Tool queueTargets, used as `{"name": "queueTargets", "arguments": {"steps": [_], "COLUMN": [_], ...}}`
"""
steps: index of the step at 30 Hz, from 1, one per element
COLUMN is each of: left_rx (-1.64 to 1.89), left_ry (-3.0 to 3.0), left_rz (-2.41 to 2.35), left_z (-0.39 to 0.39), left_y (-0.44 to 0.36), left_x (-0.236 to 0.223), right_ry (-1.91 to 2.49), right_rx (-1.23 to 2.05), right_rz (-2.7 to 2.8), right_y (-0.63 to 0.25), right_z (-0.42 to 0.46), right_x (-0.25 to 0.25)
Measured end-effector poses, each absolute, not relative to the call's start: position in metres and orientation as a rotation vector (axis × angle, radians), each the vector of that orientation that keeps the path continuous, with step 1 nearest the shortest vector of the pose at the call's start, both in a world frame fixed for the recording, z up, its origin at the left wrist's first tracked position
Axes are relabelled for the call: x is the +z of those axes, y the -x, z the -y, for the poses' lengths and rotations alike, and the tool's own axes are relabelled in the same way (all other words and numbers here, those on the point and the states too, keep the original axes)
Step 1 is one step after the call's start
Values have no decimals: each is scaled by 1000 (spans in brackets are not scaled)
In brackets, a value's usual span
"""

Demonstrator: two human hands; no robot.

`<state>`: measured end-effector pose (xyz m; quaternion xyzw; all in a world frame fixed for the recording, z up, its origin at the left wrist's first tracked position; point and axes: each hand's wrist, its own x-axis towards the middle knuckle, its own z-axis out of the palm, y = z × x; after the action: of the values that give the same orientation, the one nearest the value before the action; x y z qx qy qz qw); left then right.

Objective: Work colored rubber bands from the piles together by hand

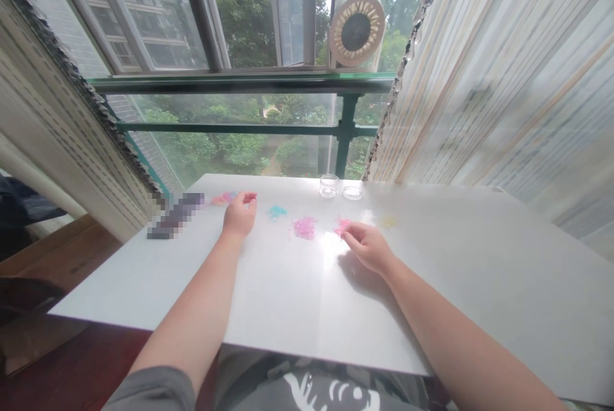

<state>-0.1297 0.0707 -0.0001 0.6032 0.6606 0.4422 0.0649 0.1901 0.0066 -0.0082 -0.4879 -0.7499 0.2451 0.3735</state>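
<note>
Small loose heaps of thin, rubber-band-like loops lie in a row across the white table [288, 296]. My left hand [240, 214] is raised beside the orange-and-violet heap [223, 198], its fingers curled toward the thumb; anything between them is too small to make out. To its right are a turquoise heap [277, 211] and a purple heap [304, 227]. My right hand [368, 246] is at the bright pink heap [341, 225], thumb and fingers pinched together at its edge. What that pinch holds is hidden. A pale yellow heap [388, 222] lies beyond my right hand.
A clear round container [329, 186] stands at the table's back edge, with a clear round lid [352, 193] beside it. A pixelated dark object [176, 216] lies at the left. Behind are a green railing [240, 84], a white cylindrical device [357, 26] and curtains [480, 66].
</note>
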Motion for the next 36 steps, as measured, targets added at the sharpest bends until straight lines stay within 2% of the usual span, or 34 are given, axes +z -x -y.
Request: {"name": "queueTargets", "arguments": {"steps": [4, 10, 27, 36], "left_rx": [1008, 804, 617, 582], "left_ry": [-1647, -1481, -1505, -1817], "left_rz": [-2369, -2494, -2575, -2457], "left_z": [-78, -73, -72, -83], "left_y": [157, 161, 157, 136], "left_x": [-7, -10, -13, -21], "right_ry": [1156, 1146, 1239, 1240], "right_rx": [729, 782, 823, 833], "right_rz": [2168, 2278, 2348, 2353], "right_y": [-176, -173, -174, -171], "right_z": [8, 11, 12, 11], "right_x": [-6, -7, -8, -9]}}
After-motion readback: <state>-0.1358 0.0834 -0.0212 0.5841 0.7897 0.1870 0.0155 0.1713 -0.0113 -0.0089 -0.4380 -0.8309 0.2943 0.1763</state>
